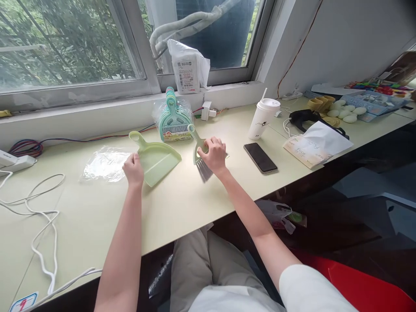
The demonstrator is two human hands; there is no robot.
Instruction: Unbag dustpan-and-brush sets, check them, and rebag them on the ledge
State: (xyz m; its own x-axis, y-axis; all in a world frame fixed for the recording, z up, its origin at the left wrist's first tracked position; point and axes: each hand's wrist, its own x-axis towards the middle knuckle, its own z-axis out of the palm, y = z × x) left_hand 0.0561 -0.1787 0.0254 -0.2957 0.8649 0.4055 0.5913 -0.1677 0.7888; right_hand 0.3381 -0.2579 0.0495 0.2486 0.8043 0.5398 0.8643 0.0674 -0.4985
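Head view | Pale desk (169, 221) ran beneath window (61, 47) | Left hand (133, 170) clasped dustpan (157, 161) by left side; right hand (214, 154) gripped brush (203, 170) beside it, mid-desk | Phone (260, 157), cup (264, 117) sat rightward; white cables (52, 284) lay left

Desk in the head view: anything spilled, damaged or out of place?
Nothing looks spilled or damaged. Untidy, though: a crumpled clear wrapper lies loose left of the dustpan, like discarded packaging, and white cables sprawl across the left side of the desk.
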